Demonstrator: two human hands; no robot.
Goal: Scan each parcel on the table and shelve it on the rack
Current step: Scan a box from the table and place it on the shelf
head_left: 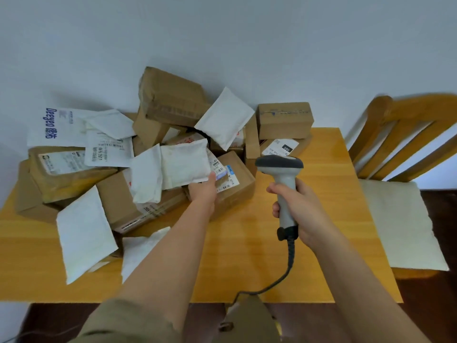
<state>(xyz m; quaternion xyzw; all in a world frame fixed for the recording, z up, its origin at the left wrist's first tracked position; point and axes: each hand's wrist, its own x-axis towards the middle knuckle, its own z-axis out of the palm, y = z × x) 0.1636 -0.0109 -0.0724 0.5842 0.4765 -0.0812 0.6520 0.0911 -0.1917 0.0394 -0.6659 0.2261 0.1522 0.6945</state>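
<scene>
The right hand point(300, 209) grips a grey corded barcode scanner point(283, 179) while the left hand point(204, 191) holds a brown labelled cardboard box point(235, 186) beside a white "Deeyeo" mailer bag point(59, 127).

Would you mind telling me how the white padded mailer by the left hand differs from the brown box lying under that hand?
The white padded mailer is soft, flat and plain on its visible face, while the brown box is rigid cardboard carrying barcode labels. The mailer rests atop other parcels; the box sits on the table. The left hand touches both, near the labels. The right hand grips the scanner above the box.
</scene>
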